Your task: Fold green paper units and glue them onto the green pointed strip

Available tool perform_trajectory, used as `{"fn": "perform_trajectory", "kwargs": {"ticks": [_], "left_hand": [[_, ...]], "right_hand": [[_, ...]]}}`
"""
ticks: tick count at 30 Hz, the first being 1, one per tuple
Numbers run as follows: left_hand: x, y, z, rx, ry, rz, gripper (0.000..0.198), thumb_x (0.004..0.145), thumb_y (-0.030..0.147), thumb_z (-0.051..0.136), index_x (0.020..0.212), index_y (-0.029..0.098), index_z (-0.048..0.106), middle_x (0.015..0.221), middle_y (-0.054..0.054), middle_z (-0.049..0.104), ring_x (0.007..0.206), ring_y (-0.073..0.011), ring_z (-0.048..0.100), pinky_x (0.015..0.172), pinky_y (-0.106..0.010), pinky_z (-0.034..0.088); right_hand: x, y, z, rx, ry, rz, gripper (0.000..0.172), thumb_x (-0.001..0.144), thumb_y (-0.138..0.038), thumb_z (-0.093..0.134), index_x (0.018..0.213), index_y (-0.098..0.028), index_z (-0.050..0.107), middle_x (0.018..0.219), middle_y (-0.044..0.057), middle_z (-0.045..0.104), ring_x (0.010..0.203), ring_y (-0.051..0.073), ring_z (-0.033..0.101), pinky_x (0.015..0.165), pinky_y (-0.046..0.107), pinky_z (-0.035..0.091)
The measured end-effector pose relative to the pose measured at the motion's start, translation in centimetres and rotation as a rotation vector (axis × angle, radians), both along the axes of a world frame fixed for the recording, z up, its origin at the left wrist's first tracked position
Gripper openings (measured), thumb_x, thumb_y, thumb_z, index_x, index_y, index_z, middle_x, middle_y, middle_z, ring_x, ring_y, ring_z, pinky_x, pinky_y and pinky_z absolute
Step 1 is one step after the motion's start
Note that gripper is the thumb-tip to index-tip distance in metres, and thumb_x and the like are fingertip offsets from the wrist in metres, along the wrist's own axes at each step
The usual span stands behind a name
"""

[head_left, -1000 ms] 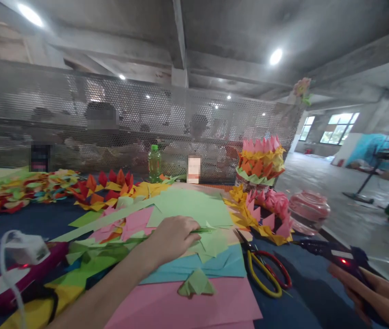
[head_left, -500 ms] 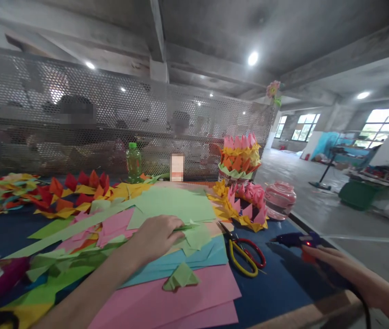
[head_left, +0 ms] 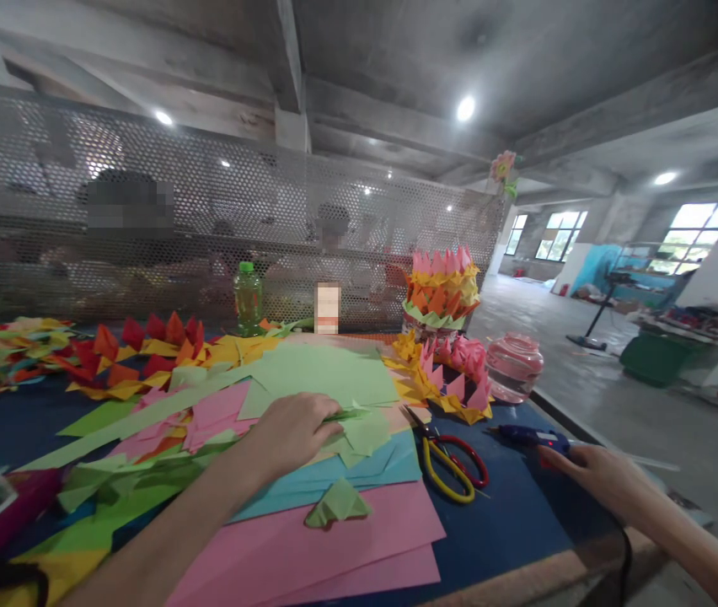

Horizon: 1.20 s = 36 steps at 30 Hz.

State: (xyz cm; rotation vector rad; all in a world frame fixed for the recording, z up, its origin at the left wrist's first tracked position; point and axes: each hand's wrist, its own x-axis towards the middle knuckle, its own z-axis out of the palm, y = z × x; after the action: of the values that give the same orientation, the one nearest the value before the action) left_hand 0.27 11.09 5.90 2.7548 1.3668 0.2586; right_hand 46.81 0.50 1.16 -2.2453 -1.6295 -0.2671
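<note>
My left hand [head_left: 292,432] rests in a fist on the heap of coloured paper sheets [head_left: 327,514] and pinches a small folded green paper piece [head_left: 346,415] at its fingertips. My right hand [head_left: 592,474] lies on the blue table top [head_left: 511,523] at the right and covers the rear of a blue glue gun [head_left: 527,436], whose red light glows. Its fingers curl round the gun's handle. Another folded green piece [head_left: 338,503] lies loose on the pink sheet.
Red-and-yellow scissors [head_left: 451,464] lie between my hands. Folded paper flowers [head_left: 444,295], a pink glass jar [head_left: 514,367] and a green bottle [head_left: 248,297] stand further back. A perforated metal screen [head_left: 207,228] closes the table's far side. The table edge runs along the right.
My right hand has brought the glue gun down from mid-air onto the table. The view has swung slightly right. My left hand has stayed on the green piece.
</note>
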Motion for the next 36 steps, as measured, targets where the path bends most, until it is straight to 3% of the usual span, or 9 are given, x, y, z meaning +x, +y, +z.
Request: {"fn": "perform_trajectory", "kwargs": {"ticks": [4, 8, 11, 15, 19, 24, 28, 32, 36], "left_hand": [[0.1, -0.1, 0.1, -0.013, 0.023, 0.009, 0.02, 0.105, 0.031, 0.059, 0.109, 0.016, 0.071, 0.106, -0.007, 0.073, 0.101, -0.0249, 0.07, 0.089, -0.042, 0.055], [0.3, -0.2, 0.0, -0.028, 0.05, 0.012, 0.021, 0.104, 0.034, 0.063, 0.11, 0.015, 0.069, 0.112, -0.008, 0.07, 0.103, -0.0232, 0.069, 0.093, -0.045, 0.057], [0.2, -0.2, -0.2, -0.03, 0.062, 0.014, 0.024, 0.104, 0.036, 0.063, 0.114, 0.015, 0.068, 0.115, -0.009, 0.069, 0.103, -0.0237, 0.069, 0.092, -0.045, 0.058], [0.2, -0.2, -0.5, -0.02, 0.074, 0.017, 0.026, 0.104, 0.036, 0.063, 0.118, 0.015, 0.067, 0.117, -0.009, 0.069, 0.103, -0.0239, 0.069, 0.091, -0.045, 0.058], [0.2, -0.4, -0.4, -0.006, 0.083, 0.017, 0.025, 0.104, 0.036, 0.063, 0.117, 0.015, 0.067, 0.117, -0.009, 0.068, 0.104, -0.024, 0.068, 0.092, -0.045, 0.058], [0.4, -0.6, -0.2, -0.024, 0.093, 0.024, 0.024, 0.104, 0.036, 0.063, 0.114, 0.015, 0.068, 0.114, -0.008, 0.069, 0.102, -0.0234, 0.069, 0.091, -0.044, 0.058], [0.5, -0.7, -0.3, -0.042, 0.078, 0.019, 0.024, 0.104, 0.037, 0.063, 0.111, 0.014, 0.068, 0.111, -0.008, 0.07, 0.1, -0.0229, 0.069, 0.09, -0.044, 0.058], [0.4, -0.5, -0.7, -0.053, 0.052, 0.019, 0.023, 0.104, 0.036, 0.064, 0.108, 0.014, 0.069, 0.108, -0.007, 0.071, 0.1, -0.0229, 0.069, 0.091, -0.044, 0.058], [0.3, -0.3, -1.0, -0.071, 0.01, 0.032, 0.021, 0.103, 0.035, 0.065, 0.103, 0.015, 0.07, 0.104, -0.006, 0.071, 0.098, -0.022, 0.069, 0.09, -0.043, 0.057]], "right_hand": [[-1.4, -0.7, 0.8, -0.028, -0.038, 0.026, 0.051, 0.086, -0.066, 0.045, 0.057, -0.026, 0.058, 0.058, 0.012, 0.065, 0.054, 0.033, 0.065, 0.05, 0.037, 0.04], [-8.2, -0.5, 1.8, -0.06, 0.015, 0.345, 0.043, 0.098, -0.06, 0.039, 0.094, -0.027, 0.066, 0.094, 0.008, 0.072, 0.083, 0.027, 0.069, 0.075, 0.037, 0.048], [-15.0, 0.7, 2.7, -0.231, 0.146, 0.705, 0.036, 0.105, -0.048, 0.04, 0.094, -0.024, 0.065, 0.096, 0.007, 0.069, 0.085, 0.023, 0.066, 0.076, 0.034, 0.047], [-22.3, 3.1, 2.9, -0.279, 0.158, 0.861, 0.024, 0.103, -0.041, 0.053, 0.097, -0.023, 0.068, 0.096, 0.006, 0.07, 0.086, 0.022, 0.067, 0.076, 0.032, 0.045], [-25.9, 4.8, 1.4, -0.291, 0.161, 0.934, 0.028, 0.098, -0.044, 0.062, 0.097, -0.017, 0.07, 0.095, 0.01, 0.07, 0.083, 0.026, 0.067, 0.071, 0.032, 0.043], [-26.3, 5.1, 0.2, -0.28, 0.235, 1.115, 0.005, 0.083, -0.016, 0.073, 0.086, -0.018, 0.069, 0.089, 0.002, 0.069, 0.071, 0.015, 0.064, 0.061, 0.023, 0.042], [-24.6, 5.3, 0.6, -0.165, 0.332, 1.25, 0.012, 0.093, -0.012, 0.063, 0.087, -0.022, 0.069, 0.088, 0.0, 0.068, 0.078, 0.014, 0.064, 0.069, 0.021, 0.047], [-22.0, 6.9, 0.8, 0.096, 0.392, 1.202, 0.018, 0.105, -0.019, 0.045, 0.102, -0.02, 0.063, 0.104, 0.008, 0.066, 0.097, 0.021, 0.062, 0.086, 0.032, 0.049], [-20.2, 8.9, 0.3, 0.225, 0.414, 1.168, 0.017, 0.107, -0.02, 0.045, 0.103, -0.022, 0.061, 0.1, 0.007, 0.064, 0.091, 0.019, 0.062, 0.08, 0.029, 0.05]]}}
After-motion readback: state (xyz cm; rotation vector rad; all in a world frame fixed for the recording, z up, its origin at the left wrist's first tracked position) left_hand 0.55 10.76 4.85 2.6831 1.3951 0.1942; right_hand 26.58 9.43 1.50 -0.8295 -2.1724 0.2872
